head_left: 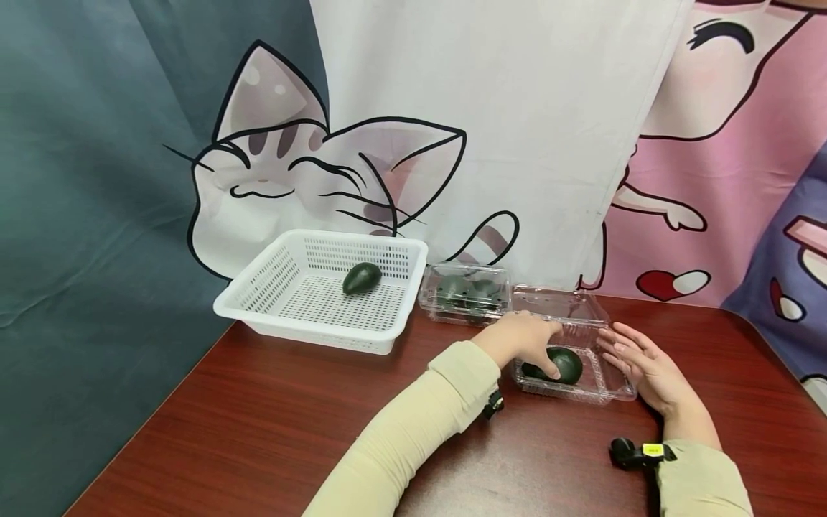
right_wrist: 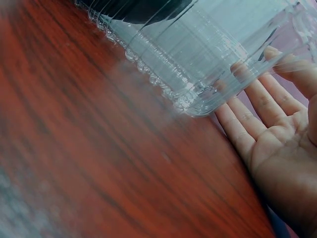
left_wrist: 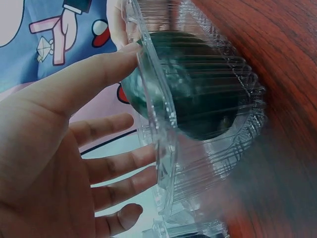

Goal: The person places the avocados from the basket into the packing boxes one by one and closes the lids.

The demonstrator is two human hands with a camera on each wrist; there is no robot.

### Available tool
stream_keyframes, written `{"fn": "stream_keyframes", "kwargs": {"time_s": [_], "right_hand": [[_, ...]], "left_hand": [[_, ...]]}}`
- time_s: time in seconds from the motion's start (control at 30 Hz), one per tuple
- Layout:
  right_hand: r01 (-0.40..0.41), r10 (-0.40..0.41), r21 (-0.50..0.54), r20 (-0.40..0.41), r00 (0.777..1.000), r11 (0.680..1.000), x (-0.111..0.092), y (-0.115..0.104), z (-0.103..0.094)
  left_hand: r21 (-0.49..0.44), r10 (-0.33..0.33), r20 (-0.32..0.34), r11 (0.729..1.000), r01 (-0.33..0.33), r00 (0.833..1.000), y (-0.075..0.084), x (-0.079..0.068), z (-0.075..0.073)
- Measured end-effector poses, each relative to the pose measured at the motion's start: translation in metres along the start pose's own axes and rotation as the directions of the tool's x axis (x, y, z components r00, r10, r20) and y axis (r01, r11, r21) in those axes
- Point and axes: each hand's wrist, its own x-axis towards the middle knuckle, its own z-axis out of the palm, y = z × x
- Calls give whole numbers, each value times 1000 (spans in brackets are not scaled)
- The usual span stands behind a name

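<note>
A dark green avocado (head_left: 568, 365) lies in the left part of a clear plastic clamshell box (head_left: 601, 373) whose lid (head_left: 562, 303) is folded back. At the box's left side is my left hand (head_left: 526, 337), its thumb overlapping the avocado in the head view. In the left wrist view the thumb tip is right at the box rim (left_wrist: 161, 99), and the other fingers (left_wrist: 116, 161) spread loosely along that side. My right hand (head_left: 652, 370) rests along the right wall with its fingers (right_wrist: 265, 101) nearly straight and holds nothing.
A white perforated basket (head_left: 394, 334) with one avocado (head_left: 362, 278) inside stands at the back left. Between it and the box sits a closed clear box (head_left: 465, 294) holding green avocados. Behind the brown table (head_left: 258, 431) hangs a cartoon-print curtain (head_left: 549, 108).
</note>
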Motion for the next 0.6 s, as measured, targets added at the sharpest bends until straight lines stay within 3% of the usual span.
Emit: {"fn": "stream_keyframes", "kwargs": {"time_s": [0.17,0.3,0.6], "right_hand": [[1,-1,1,11,1000,1000,1,0,0],[6,-7,16,23,1000,1000,1,1,-1],[14,-16,37,51,999,999,0,1,-2]], "left_hand": [[12,-1,-2,1000,1,1000,-3,-3,-6],[24,-33,-8,999,34,999,-13,-8,-19],[-4,-113,-88,994,113,990,-66,-28,-65]]}}
